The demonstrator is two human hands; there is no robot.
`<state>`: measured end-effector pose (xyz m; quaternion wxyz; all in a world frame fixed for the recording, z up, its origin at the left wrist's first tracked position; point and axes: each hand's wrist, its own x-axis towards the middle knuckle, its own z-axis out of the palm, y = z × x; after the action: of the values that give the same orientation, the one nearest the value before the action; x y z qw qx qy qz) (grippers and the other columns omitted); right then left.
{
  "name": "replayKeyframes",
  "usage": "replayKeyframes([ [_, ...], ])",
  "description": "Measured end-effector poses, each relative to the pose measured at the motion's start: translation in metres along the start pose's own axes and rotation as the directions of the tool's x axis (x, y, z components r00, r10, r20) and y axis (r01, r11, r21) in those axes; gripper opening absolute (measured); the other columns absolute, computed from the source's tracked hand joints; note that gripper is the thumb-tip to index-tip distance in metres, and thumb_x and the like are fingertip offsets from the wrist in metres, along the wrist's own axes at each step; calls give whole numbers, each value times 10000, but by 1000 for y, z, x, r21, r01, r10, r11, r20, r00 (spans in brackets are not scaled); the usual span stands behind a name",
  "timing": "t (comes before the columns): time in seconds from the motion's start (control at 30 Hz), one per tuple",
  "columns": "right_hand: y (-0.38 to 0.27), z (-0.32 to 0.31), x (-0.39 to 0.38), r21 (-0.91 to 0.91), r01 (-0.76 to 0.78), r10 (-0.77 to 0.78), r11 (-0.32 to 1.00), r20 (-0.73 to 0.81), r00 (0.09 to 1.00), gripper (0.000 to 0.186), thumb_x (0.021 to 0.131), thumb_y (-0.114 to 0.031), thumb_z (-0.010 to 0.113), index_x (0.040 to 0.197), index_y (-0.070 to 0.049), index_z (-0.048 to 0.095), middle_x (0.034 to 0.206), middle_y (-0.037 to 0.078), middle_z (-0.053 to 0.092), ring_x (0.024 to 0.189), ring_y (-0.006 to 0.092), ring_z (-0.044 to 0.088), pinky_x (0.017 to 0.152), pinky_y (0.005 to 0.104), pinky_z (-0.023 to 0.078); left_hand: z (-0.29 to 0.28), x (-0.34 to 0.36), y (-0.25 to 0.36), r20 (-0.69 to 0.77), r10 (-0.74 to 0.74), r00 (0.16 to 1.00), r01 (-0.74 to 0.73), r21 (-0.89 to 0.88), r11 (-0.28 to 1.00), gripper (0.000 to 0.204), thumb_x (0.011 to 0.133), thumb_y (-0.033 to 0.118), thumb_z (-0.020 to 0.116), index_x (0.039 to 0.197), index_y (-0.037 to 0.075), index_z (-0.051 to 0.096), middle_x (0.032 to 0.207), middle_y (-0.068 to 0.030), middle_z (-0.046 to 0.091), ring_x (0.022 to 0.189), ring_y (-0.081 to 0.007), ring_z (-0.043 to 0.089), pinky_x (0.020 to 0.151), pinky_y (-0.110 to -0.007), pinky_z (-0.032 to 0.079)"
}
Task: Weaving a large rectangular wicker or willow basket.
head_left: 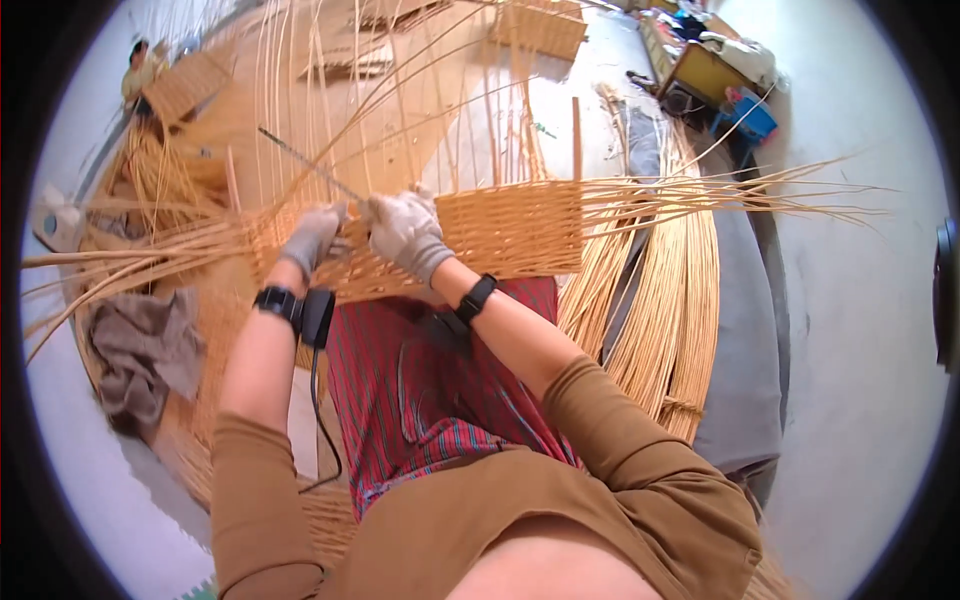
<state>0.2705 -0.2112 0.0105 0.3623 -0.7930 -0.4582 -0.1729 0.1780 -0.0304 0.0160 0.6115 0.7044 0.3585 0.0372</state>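
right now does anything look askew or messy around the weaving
Nothing looks damaged. Both gloved hands, left and right, grip the woven wicker panel. Its loose cane ends splay unevenly to the right, and a crumpled grey cloth lies on the floor.

Gloved left hand (312,238), right hand (405,232), gripping woven wicker panel (510,232), loose canes (665,300)

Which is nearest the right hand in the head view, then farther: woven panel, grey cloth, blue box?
From the right hand:
1. Woven panel, under the hand, touching it.
2. Grey cloth, lower left, on the floor.
3. Blue box, upper right, by the far wall.
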Motion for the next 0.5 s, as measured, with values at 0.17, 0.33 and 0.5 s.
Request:
replayKeyframes([
  [0.17,53,-100,-20,-75,-103,95,992,-108,990,288,760,-96,737,1036,-178,757,875,72,702,821,292,688,739,429,563,44,-65,1,-380,641,666,-491,424,761,281,1030,247,645,1263,92,611,1125,-75,674,774,-241,703,664,-392,564],
  [0.33,101,-134,-31,98,-68,73,993,-57,996,225,1031,-235,572,1015,-129,770,813,55,706,857,245,697,1085,438,419,150,-71,31,98,904,415,-486,864,130,435,1003,368,641,1363,127,600,1360,-121,640,1330,-311,560,1249,-567,227],
  [0.5,103,-110,-37,-59,34,-46,998,-215,976,165,981,-213,634,1006,-114,765,921,70,752,955,282,710,1153,470,361,186,-48,29,39,897,440,-532,816,225,517,994,393,645,1404,87,568,1365,-139,667,1344,-293,576,1222,-564,253],
])
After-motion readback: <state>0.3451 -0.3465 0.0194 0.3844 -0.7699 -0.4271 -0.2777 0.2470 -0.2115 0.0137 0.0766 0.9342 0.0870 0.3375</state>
